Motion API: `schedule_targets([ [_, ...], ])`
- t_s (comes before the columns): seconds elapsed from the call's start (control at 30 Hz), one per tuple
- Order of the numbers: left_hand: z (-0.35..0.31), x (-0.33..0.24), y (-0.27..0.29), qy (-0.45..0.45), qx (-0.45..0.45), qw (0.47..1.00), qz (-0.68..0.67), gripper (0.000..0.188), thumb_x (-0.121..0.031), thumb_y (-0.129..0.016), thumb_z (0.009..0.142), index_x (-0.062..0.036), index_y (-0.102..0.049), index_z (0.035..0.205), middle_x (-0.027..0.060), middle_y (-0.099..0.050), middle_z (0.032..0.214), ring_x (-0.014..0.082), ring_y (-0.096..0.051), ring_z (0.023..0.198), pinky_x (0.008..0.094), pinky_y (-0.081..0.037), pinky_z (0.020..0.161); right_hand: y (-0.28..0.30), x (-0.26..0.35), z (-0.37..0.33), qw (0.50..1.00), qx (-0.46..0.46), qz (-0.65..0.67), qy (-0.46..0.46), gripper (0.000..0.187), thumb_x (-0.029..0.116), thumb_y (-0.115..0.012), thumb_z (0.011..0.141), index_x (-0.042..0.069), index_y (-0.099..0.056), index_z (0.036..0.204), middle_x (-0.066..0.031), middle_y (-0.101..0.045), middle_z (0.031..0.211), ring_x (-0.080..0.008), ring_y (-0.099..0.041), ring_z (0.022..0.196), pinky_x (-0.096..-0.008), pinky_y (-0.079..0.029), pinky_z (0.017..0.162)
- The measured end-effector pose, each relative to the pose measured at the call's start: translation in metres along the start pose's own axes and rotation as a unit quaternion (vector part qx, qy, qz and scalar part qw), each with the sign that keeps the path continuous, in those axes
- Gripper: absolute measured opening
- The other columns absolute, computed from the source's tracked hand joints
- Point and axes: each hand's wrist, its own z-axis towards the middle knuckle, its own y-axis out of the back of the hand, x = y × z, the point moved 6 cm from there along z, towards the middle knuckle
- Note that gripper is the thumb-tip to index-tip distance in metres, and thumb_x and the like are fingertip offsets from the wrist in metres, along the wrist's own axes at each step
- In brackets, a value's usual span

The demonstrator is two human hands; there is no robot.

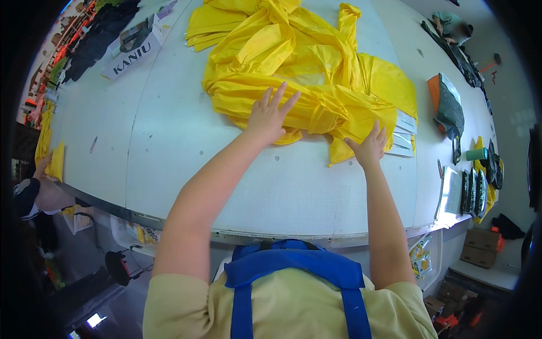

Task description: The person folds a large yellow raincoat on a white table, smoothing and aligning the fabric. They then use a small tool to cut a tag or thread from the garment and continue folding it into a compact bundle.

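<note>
A large heap of thin, shiny yellow fabric [259, 51] lies loosely bunched over the far middle of the white table. My left hand [268, 117] rests on its near edge, fingers spread and pointing away from me. Further right, my right hand [370, 146] touches the near right corner of the cloth, with thumb and fingers apart. Neither hand grips the fabric. Beside the right hand, flat silvery-white packets or labels [402, 135] stick out from under a neatly folded yellow piece [389, 82]. Another folded yellow stack [212, 25] sits at the far left of the heap.
A white cardboard box [132, 48] stands far left, near dark fabric [101, 34]. To the right are a grey and orange bag [446, 104], a green cylinder [477, 153] and several dark packets [473, 192]. One person works far right; another person's hand [42, 168] shows at left.
</note>
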Motion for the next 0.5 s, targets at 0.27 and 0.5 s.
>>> schedule_targets([
  [0.27,0.011,0.122,0.032,-0.063,-0.191,0.922,-0.33,0.022,-0.005,-0.051,0.085,-0.005,-0.062,0.105,0.0112,-0.064,0.104,0.0233,-0.06,0.099,0.0355,-0.047,0.088,-0.038,-0.111,0.033,0.93,-0.107,0.277,-0.215,0.073,0.021,-0.076,0.076,0.003,-0.038,0.135,-0.0185,-0.052,0.122,-0.0257,-0.052,0.107,-0.0365,-0.045,0.085],
  [0.5,-0.195,0.269,-0.035,0.33,-0.316,0.54,-0.707,0.042,-0.025,-0.055,0.095,-0.0031,-0.044,0.129,0.0071,-0.054,0.114,0.0179,-0.052,0.105,0.0354,-0.046,0.093,0.009,-0.062,0.014,0.782,0.091,0.59,-0.18,0.025,0.012,-0.061,0.087,0.002,-0.056,0.11,-0.0055,-0.063,0.09,-0.0106,-0.055,0.068,-0.0233,-0.044,0.062],
])
